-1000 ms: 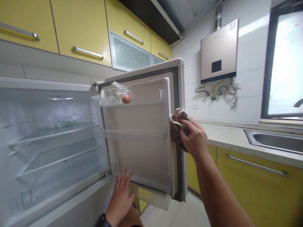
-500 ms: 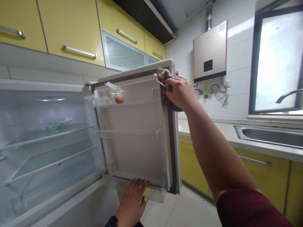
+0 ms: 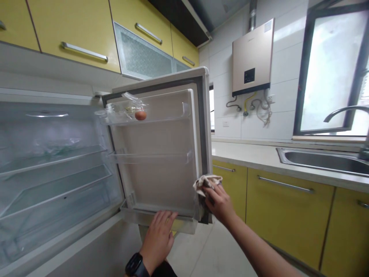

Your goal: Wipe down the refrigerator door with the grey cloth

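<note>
The refrigerator door (image 3: 161, 142) stands swung out, its inner side facing me. My right hand (image 3: 217, 200) is closed around a crumpled cloth (image 3: 208, 181), pressed against the lower part of the door's outer edge, over the grey seal (image 3: 205, 146). On the rim of the clear bottom door bin (image 3: 184, 225) rests my left hand (image 3: 160, 234), fingers stretched out and holding nothing. An egg (image 3: 140, 115) and a clear plastic bag (image 3: 134, 103) sit in the top door bin (image 3: 170, 114). The middle door shelf (image 3: 152, 157) runs across below them.
Left of the door is the open refrigerator compartment with glass shelves (image 3: 57, 184) and a plastic bag (image 3: 59, 146). At right are the countertop (image 3: 239, 152), a sink (image 3: 314, 159) and yellow cabinets (image 3: 285, 219). A water heater (image 3: 253, 57) hangs on the wall.
My right hand has slid the cloth down the door's edge, from the top corner to near the bottom. My left hand stays on the bottom bin. The view has shifted slightly.
</note>
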A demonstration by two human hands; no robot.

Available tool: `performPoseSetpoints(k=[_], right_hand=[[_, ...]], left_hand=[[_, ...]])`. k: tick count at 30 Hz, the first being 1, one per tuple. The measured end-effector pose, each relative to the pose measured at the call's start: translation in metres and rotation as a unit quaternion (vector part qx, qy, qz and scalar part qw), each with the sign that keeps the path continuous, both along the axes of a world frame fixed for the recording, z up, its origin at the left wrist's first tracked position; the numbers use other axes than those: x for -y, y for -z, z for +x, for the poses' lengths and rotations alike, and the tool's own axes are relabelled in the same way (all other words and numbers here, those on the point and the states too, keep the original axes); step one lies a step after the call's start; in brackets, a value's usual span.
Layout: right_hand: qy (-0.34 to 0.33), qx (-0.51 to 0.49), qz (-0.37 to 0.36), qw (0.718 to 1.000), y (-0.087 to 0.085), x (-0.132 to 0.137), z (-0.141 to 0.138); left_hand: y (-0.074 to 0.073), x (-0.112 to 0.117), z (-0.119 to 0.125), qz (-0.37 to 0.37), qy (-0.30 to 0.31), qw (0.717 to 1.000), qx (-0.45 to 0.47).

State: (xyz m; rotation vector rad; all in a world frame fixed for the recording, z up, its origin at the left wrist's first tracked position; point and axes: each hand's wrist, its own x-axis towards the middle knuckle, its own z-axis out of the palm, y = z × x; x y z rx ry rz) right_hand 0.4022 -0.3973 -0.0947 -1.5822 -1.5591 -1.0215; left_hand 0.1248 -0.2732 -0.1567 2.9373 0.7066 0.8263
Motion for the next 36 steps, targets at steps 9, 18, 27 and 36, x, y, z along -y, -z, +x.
performPoseSetpoints(k=[9,18,27,36], right_hand=[[-0.015,0.046,-0.071,0.996,0.114,0.015,0.009],[-0.012,0.004,0.164,0.986,-0.015,0.007,-0.008],[-0.142,-0.176,0.225,0.948,-0.149,0.015,-0.03],[-0.276,-0.263,0.253,0.889,-0.19,0.028,-0.056]], left_hand=[[0.006,-0.004,0.004,0.038,-0.015,0.999,-0.018],[0.016,0.0,-0.012,0.063,-0.04,0.997,-0.002],[0.018,0.007,-0.044,0.118,-0.01,0.991,0.063],[0.011,0.006,-0.087,0.153,0.041,0.985,0.065]])
